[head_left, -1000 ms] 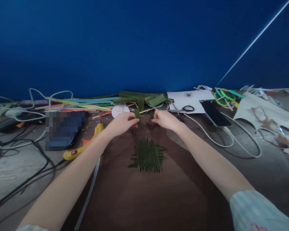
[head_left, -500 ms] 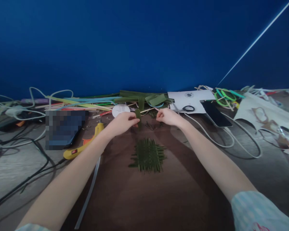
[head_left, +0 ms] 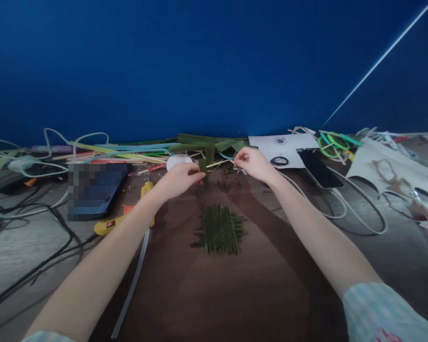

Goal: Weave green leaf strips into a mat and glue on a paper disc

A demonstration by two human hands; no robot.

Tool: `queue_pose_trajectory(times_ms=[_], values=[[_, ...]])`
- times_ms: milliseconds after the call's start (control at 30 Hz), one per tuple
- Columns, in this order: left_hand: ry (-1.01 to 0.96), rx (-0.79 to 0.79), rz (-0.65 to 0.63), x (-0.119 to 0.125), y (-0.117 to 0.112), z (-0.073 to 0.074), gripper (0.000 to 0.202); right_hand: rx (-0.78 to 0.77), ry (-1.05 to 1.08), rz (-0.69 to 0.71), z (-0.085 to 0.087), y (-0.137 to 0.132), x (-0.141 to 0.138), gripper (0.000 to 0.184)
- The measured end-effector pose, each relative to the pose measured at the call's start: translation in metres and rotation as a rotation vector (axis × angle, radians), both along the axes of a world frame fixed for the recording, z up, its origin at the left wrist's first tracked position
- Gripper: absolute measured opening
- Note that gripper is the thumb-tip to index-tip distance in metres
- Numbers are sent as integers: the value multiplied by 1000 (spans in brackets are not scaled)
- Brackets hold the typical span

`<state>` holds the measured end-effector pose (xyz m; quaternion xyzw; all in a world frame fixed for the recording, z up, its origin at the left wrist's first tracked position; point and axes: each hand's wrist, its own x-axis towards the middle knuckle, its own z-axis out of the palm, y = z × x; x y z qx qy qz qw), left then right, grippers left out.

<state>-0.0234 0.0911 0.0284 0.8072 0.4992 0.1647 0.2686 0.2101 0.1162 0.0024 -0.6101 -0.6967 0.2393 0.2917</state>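
Between the thumb and fingers of my left hand [head_left: 181, 179] is a short green leaf strip [head_left: 203, 167], held upright. My right hand [head_left: 250, 162] is off to its right with thumb and fingertips pinched together; whatever they hold, if anything, is too small to make out. Below both hands a woven green leaf mat [head_left: 221, 229] with frayed ends lies flat on the brown board [head_left: 214, 294]. Thin dark leaf scraps [head_left: 224, 186] are scattered between the hands and the mat. Longer green leaves [head_left: 196, 141] lie behind the hands.
To the left are a yellow glue gun [head_left: 109, 225] with a clear glue stick [head_left: 131, 285], a dark tablet [head_left: 103, 194] and tangled cables [head_left: 53, 213]. On the right lie a phone [head_left: 320, 170], white paper [head_left: 288, 145], a white cable [head_left: 378, 223] and cut sheets [head_left: 395, 166].
My right hand has moved up and slightly right, away from the left hand. My left hand has shifted slightly left, still with the leaf strip. The woven mat stays in place.
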Motion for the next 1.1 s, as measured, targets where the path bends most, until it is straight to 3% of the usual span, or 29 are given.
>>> queue_pose_trajectory(times_ms=[133, 400, 467, 600, 700, 767, 900, 933, 1100], values=[[8, -16, 9, 0, 0, 0, 28, 0, 137, 1, -2, -1, -1, 12], [1, -14, 27, -1, 1, 2, 28, -203, 398, 77, 7, -5, -6, 28], [3, -5, 35, -2, 2, 2, 27, -287, 398, 143, 9, -11, -11, 24], [18, 30, 59, -5, 3, 4, 29, -621, 457, 411, 6, -22, -25, 9], [22, 37, 72, -5, 2, 6, 28, -759, 525, 439, -2, -21, -25, 9], [25, 24, 69, -5, 1, 7, 29, -727, 543, 325, -5, -15, -17, 10], [25, 7, 71, -5, 0, 7, 29, -476, 496, -8, -2, -3, 10, 9], [21, 9, 70, -5, 0, 7, 29, -446, 474, -37, 0, -2, 15, 8], [20, 10, 62, -6, 3, 4, 29, -388, 240, 103, 15, -5, 20, 8]])
